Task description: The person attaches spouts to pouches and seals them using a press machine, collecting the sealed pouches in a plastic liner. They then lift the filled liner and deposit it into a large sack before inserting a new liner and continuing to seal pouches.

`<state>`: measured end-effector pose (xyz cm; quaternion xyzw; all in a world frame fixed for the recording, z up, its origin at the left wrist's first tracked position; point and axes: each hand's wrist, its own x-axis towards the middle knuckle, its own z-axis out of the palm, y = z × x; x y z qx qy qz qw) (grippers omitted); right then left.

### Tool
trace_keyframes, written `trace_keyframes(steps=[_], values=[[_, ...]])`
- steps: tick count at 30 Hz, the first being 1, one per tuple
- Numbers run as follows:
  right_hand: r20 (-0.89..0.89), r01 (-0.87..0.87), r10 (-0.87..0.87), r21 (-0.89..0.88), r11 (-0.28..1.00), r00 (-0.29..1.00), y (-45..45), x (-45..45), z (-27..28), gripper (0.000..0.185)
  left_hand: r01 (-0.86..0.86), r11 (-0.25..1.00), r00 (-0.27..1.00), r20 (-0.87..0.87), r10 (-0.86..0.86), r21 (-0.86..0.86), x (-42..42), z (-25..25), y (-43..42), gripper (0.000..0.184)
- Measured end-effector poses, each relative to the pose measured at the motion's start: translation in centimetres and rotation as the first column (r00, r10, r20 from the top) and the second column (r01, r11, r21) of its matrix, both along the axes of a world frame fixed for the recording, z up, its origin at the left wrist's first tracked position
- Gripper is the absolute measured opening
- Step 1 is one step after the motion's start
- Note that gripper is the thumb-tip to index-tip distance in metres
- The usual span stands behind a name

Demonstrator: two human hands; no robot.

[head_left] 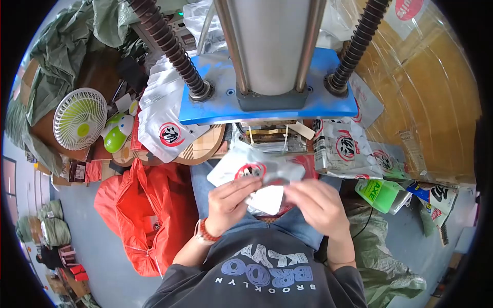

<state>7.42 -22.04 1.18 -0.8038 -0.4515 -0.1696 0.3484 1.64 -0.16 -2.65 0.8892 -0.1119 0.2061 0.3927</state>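
Observation:
A silver pouch (290,172) with a red ring and black character on it is held above my lap. The fingers of my left hand (228,203) are closed on its left part and cover some of the print. At the pouch's lower right edge is my right hand (318,205), its fingertips pinched together and blurred. What they pinch is not clear. A white flap or card (267,200) hangs below the pouch between both hands. Directly ahead stands a press with a blue plate (267,113), and under the plate a metal die area (264,136) shows.
Silver printed bags lie left (167,123) and right (346,146) of the press. A small fan (80,119) stands far left. An open red bag (115,205) sits on the floor by my left leg. At the right are a green container (380,194) and a large carton (426,87).

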Motion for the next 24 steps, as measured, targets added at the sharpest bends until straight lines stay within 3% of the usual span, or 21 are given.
trace_keyframes(steps=[3, 4, 6, 7, 8, 9, 10, 11, 12, 13, 16, 17, 20, 24], values=[[-0.1, -0.076, 0.091, 0.15, 0.986, 0.991, -0.3, -0.7, 1.5, 0.028, 0.228, 0.965, 0.969, -0.064, -0.238, -0.13, -0.9, 1.5, 1.0, 0.028], [-0.229, -0.084, 0.132, 0.208, 0.975, 0.964, -0.3, -0.3, 1.4, 0.029, 0.224, 0.966, 0.97, -0.067, -0.234, -0.132, -0.8, 1.2, 1.0, 0.028], [-0.515, -0.038, 0.178, 0.269, 0.962, 0.838, -0.4, 0.7, 0.2, 0.03, 0.224, 0.923, 0.943, -0.17, -0.286, -0.313, -0.2, -0.9, 0.5, 0.02], [-0.506, 0.025, 0.075, 0.189, 0.982, 0.859, 0.2, 1.5, -0.8, 0.032, 0.163, 0.892, 0.93, -0.237, -0.282, -0.422, 0.4, -3.0, 0.0, 0.013], [-0.486, 0.091, -0.027, 0.108, 0.99, 0.873, 0.7, 2.0, -2.0, 0.035, 0.163, 0.891, 0.931, -0.234, -0.281, -0.424, 0.5, -5.6, -0.4, 0.013], [-0.482, 0.144, -0.142, -0.034, 0.989, 0.864, 0.9, 2.0, -3.4, 0.052, 0.018, 0.811, 0.887, -0.365, -0.283, -0.585, 0.4, -8.1, -0.9, 0.015], [-0.48, 0.147, -0.145, -0.033, 0.989, 0.865, 0.8, 1.9, -3.3, 0.052, -0.149, 0.701, 0.816, -0.487, -0.311, -0.697, 0.5, -9.3, -1.5, 0.019], [-0.351, 0.233, -0.236, -0.05, 0.971, 0.906, 0.7, 1.7, -3.1, 0.059, -0.201, 0.589, 0.84, -0.447, -0.308, -0.783, 0.8, -8.8, -2.4, 0.021], [-0.211, 0.313, -0.318, -0.056, 0.948, 0.924, 0.4, 1.7, -2.7, 0.067, -0.305, 0.553, 0.823, -0.506, -0.257, -0.776, 1.4, -8.7, -2.3, 0.021], [-0.296, 0.308, -0.278, 0.057, 0.95, 0.914, -0.6, 1.2, -1.9, 0.071, -0.368, 0.495, 0.811, -0.532, -0.244, -0.787, 1.9, -8.1, -2.1, 0.022], [-0.344, 0.364, -0.259, 0.285, 0.887, 0.902, -3.4, 0.0, -0.2, 0.044, -0.423, 0.397, 0.793, -0.545, -0.272, -0.814, 4.6, -6.2, -0.8, 0.019], [-0.343, 0.359, -0.255, 0.286, 0.888, 0.904, -3.7, 0.2, -0.6, 0.044, -0.433, 0.364, 0.796, -0.539, -0.275, -0.825, 5.5, -5.9, -0.6, 0.019], [-0.514, 0.478, -0.27, 0.329, 0.814, 0.814, -3.7, 0.5, -2.9, 0.016, -0.443, 0.301, 0.806, -0.522, -0.279, -0.845, 6.5, -5.8, -0.5, 0.017], [-0.703, 0.435, -0.066, 0.36, 0.825, 0.708, -3.5, -2.2, -6.1, 0.014, -0.417, 0.292, 0.816, -0.496, -0.296, -0.861, 6.5, -6.3, -0.4, 0.015]])
